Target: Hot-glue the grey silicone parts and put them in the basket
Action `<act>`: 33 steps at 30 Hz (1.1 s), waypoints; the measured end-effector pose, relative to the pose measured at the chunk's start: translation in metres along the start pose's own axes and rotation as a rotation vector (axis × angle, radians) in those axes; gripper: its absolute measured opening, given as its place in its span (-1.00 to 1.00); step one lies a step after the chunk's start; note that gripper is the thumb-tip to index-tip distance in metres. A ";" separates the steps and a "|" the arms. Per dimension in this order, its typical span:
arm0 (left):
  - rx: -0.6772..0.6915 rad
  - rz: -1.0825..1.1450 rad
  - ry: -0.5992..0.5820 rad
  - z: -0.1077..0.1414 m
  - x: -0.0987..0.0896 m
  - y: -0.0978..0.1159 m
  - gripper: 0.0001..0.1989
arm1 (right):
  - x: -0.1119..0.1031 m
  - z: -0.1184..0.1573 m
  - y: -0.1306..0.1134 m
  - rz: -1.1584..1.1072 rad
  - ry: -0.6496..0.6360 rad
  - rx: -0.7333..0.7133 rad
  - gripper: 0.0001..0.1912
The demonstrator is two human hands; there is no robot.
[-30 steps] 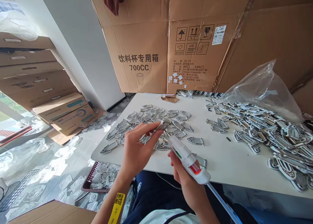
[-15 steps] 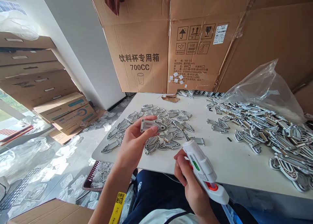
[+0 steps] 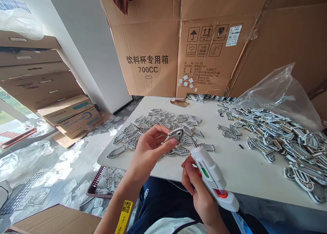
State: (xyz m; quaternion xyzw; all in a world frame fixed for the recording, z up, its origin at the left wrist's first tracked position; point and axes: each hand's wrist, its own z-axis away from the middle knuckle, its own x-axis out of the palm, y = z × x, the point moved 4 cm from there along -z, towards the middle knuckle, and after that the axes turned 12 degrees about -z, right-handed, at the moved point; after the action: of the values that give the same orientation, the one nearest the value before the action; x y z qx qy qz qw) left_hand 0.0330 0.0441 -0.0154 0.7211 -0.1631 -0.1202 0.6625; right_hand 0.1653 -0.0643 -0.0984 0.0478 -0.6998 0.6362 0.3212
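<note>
Between the thumb and fingers of my left hand (image 3: 150, 147) is a small grey-and-white plastic piece (image 3: 176, 134), tilted over the table. My right hand (image 3: 198, 186) grips a white glue gun (image 3: 211, 171) with a thin metal nozzle pointing up and left. The nozzle tip lies close to the held piece, and I cannot tell whether they touch. Behind my left hand, many similar pieces (image 3: 130, 130) with pointed ends lie spread on the white table (image 3: 237, 174).
A large heap of such pieces (image 3: 276, 128) covers the right side under a clear plastic bag (image 3: 283, 91). Tall cardboard (image 3: 153, 40) stands behind the table. A dark red basket (image 3: 95, 181) with pieces sits below the left edge; cartons (image 3: 74, 116) and plastic bags litter the floor.
My left hand has moved slightly right and turned the plastic piece, so it is tilted rather than showing its long flat side. The glue gun has hardly moved.
</note>
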 end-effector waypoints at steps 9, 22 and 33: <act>-0.012 -0.054 0.028 0.003 0.003 -0.003 -0.59 | 0.001 -0.003 -0.004 0.046 -0.039 0.006 -0.46; 0.106 -0.159 0.102 0.006 0.000 0.009 -0.72 | -0.003 -0.003 0.001 0.214 0.061 -0.043 -0.49; 0.108 -0.202 0.119 0.008 -0.002 0.008 -0.72 | -0.004 -0.008 0.001 0.268 0.127 -0.111 -0.43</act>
State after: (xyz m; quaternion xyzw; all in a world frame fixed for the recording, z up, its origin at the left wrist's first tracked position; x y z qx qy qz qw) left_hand 0.0277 0.0366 -0.0087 0.7744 -0.0565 -0.1346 0.6156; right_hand 0.1715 -0.0582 -0.1011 -0.1042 -0.7122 0.6355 0.2793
